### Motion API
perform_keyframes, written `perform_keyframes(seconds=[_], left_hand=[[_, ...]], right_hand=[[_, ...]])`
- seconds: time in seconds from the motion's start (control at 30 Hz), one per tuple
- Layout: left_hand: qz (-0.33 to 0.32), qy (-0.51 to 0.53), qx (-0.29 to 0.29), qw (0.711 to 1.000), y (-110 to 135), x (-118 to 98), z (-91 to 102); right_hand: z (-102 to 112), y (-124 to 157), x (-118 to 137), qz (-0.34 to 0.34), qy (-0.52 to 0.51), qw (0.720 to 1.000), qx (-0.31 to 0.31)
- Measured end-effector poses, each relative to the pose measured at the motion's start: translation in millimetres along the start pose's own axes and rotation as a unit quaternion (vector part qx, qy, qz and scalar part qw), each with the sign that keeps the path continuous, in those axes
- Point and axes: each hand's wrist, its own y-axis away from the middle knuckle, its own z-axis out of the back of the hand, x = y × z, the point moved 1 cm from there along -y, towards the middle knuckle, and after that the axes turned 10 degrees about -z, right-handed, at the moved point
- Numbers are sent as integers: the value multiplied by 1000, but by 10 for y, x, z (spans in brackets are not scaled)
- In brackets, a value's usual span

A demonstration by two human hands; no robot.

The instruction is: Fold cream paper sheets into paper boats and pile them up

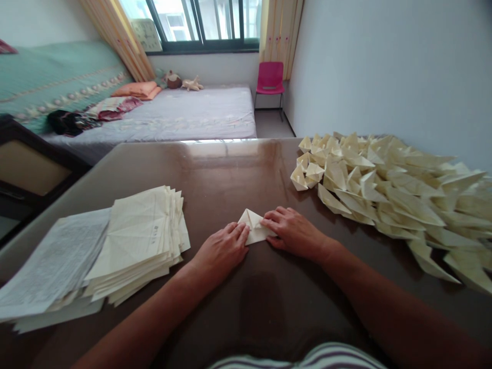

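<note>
A small folded piece of cream paper (251,225) lies on the dark brown table (215,169) in front of me, its point facing away. My left hand (223,248) rests on its left edge with the fingers pressed together on the fold. My right hand (294,230) presses down on its right side, fingers curled over the paper.
A stack of flat cream sheets (142,241) lies at the left, partly over printed pages (54,264). A large heap of folded paper boats (388,189) covers the table's right side along the wall. Beyond the table are a bed (184,113) and a pink chair (270,78).
</note>
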Motion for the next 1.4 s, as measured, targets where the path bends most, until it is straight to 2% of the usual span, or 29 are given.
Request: perform_keyframes(seconds=[0.17, 0.43, 0.63, 0.73, 0.97, 1.1, 1.27, 1.4], left_hand=[[3, -5, 11, 1000, 4, 4, -19], [14, -8, 66, 998, 59, 75, 94], [2, -26, 35, 999, 21, 59, 94], [2, -18, 25, 1000, 37, 46, 76], [2, 73, 79, 994, 185, 190, 16], [-11, 119, 72, 990, 189, 256, 5], [1, 157, 65, 985, 144, 297, 158], [-15, 191, 77, 979, 157, 299, 257]], right_hand=[[4, -10, 45, -15, 28, 999, 9], [-29, 1, 18, -4, -71, 997, -1], [-56, -13, 68, -12, -10, 1000, -16], [-81, -21, 63, -15, -23, 999, -33], [-183, -14, -32, -32, -131, 989, -61], [-237, -31, -58, -19, -135, 989, -63], [-300, -87, -94, -40, -175, 977, -111], [-323, -110, -147, -99, -229, 957, -146]])
